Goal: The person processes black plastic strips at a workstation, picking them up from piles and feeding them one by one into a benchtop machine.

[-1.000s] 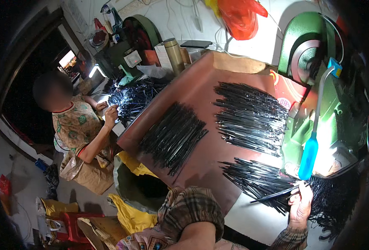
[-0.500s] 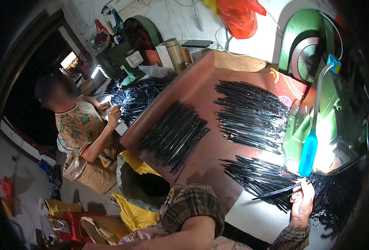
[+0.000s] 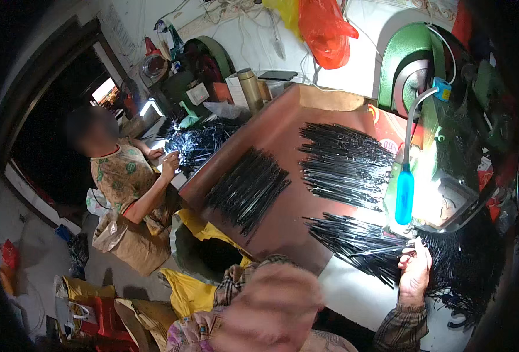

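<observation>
One hand is clearly readable: the right hand (image 3: pixel 415 273) comes up from the near right on a plaid sleeve, wrist bent, thumb and fingers (image 3: pixel 408 253) pinched on one thin black rod (image 3: pixel 377 251). That rod points left, lying roughly level over the nearest rod pile (image 3: pixel 353 240) on the desk (image 3: pixel 283 217). The left hand (image 3: pixel 271 311) sits very close to the camera at the near centre, badly blurred; whether its fingers are spread or closed cannot be told, and nothing is seen in it.

Two more rod groups lie on the brown desk: a far bundle (image 3: pixel 344 164) to the right and a slanted bundle (image 3: pixel 248 188) to the left, well apart from each other. A blue-handled lamp (image 3: pixel 405 193) stands just right of the near pile, beside a green machine (image 3: pixel 423 70).

An open yellow-lined sack (image 3: pixel 204 252) sits on the floor at the desk's left edge; its inside is dark and contents cannot be made out.

A second person (image 3: pixel 124 176) sits at far left, hands at another heap of black rods (image 3: pixel 198 144).
</observation>
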A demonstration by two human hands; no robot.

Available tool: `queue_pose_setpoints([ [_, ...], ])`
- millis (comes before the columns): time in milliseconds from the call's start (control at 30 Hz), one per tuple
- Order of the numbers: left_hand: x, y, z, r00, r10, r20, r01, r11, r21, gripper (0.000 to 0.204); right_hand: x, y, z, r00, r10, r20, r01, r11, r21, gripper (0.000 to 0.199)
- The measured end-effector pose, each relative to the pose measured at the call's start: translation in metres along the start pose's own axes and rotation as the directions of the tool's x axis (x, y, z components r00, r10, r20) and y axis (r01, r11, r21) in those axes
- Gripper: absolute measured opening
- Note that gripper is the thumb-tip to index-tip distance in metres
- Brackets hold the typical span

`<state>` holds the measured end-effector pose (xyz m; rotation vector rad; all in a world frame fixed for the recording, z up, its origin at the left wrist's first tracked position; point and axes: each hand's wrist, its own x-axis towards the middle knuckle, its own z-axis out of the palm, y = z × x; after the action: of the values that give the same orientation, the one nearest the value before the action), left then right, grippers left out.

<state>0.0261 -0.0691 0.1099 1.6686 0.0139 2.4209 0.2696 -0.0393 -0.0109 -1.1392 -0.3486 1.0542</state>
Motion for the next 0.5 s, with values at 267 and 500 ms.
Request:
queue_pose_setpoints([
  [267,-0.062,-0.044,0.0,0.56,-0.599,0.572,0.278,0.786,0.552,0.031,0.001,-0.002,0.004,0.983,0.027,0.179,-0.036,0.998,0.052,0.015],
  [500,-0.085,-0.095,0.0,0.415,-0.541,0.731,0.169,0.836,0.523,0.03,0.006,-0.004,0.003,0.996,-0.053,0.066,0.05,0.997,0.053,0.015],
])
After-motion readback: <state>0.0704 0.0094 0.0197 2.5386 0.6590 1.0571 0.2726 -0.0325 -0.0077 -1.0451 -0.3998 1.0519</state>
